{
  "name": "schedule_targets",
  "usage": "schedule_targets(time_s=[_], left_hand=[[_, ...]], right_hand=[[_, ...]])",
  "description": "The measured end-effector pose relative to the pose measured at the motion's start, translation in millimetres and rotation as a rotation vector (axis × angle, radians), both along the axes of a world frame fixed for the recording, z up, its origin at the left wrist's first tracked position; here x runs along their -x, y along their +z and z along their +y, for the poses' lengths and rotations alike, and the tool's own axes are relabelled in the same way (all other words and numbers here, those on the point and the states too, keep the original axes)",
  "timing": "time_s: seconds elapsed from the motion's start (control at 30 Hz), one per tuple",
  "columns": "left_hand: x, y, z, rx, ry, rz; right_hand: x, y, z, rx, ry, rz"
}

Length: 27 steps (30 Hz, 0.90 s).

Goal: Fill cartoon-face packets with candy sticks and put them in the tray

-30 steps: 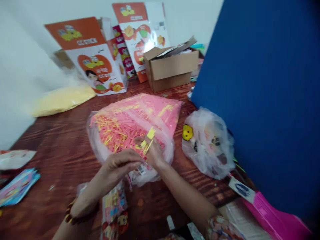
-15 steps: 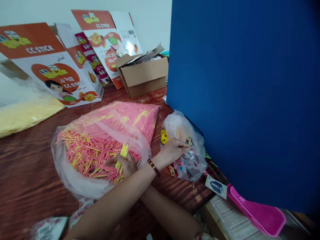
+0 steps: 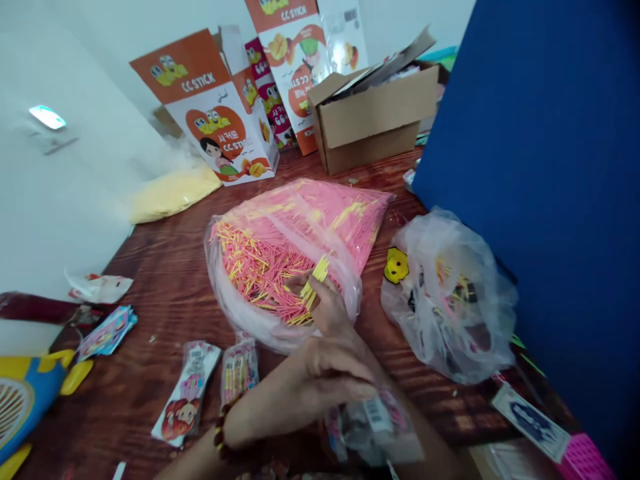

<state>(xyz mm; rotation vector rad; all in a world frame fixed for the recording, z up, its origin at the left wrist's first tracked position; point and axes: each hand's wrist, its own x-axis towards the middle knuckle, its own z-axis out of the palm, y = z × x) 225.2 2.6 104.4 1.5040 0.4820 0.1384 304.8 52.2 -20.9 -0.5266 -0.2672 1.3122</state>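
My right hand [image 3: 327, 308] is closed on a small bundle of yellow sticks [image 3: 315, 280] and rests in the mouth of a big clear bag of pink and yellow sticks [image 3: 280, 233]. My left hand [image 3: 333, 373], with a bead bracelet on its wrist, lies across the right forearm. It pinches a small clear packet [image 3: 375, 423], which is blurred. To the right lies a clear plastic bag of small toys [image 3: 450, 300], a yellow smiley piece [image 3: 397, 265] showing at its left side.
Two printed packets [image 3: 187, 400] [image 3: 240, 367] lie on the wooden table [image 3: 165, 293]. At the back stand orange CC STICK cartons [image 3: 215, 113], a cardboard box [image 3: 375, 113] and a yellow bag [image 3: 170, 193]. A blue panel [image 3: 550, 167] walls the right. A card [image 3: 530, 420] lies at lower right.
My left hand reached across into the toy bag, then drew back toward me holding a small packet. My right hand kept the yellow sticks at the big bag. The view swung.
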Motion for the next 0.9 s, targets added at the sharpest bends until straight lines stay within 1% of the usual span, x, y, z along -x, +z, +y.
schedule_targets(time_s=[0.07,0.13,0.2,0.3,0.4,0.5,0.57,0.63,0.7,0.73,0.83,0.9], left_hand=[[31,-14.4,4,-0.028,0.152,0.072],[58,-29.6,13,-0.112,0.310,0.103],[77,-42.9,23,-0.156,0.394,0.134],[89,-58.0,36,-0.224,0.418,0.126],[87,-67.4,44,-0.264,0.418,0.092],[87,-70.1,48,-0.276,0.417,0.046],[94,-68.7,46,-0.281,0.396,0.026],[109,-66.2,43,-0.295,0.404,0.031],[129,-63.9,39,-0.312,0.469,0.054],[140,-63.2,36,-0.316,0.518,0.067],[166,-63.1,32,-0.282,0.685,0.105],[177,-64.4,31,-0.234,0.785,0.114]], right_hand=[[-1,2.8,-2,0.002,0.008,-0.021],[-1,4.0,-2,0.012,0.010,-0.050],[1,5.5,-1,0.031,0.014,-0.075],[9,10.3,-2,0.047,0.034,-0.109],[21,15.2,-7,0.043,0.070,-0.152],[24,16.6,-11,0.060,0.126,-0.203],[16,15.4,-10,0.062,0.127,-0.301],[1,12.3,-6,0.053,0.119,-0.514],[-15,7.4,-3,0.066,0.155,-0.856],[-21,4.5,-1,0.088,0.188,-1.065],[-31,-4.5,1,0.107,0.356,-1.655],[-30,-8.4,2,0.086,0.467,-1.914]])
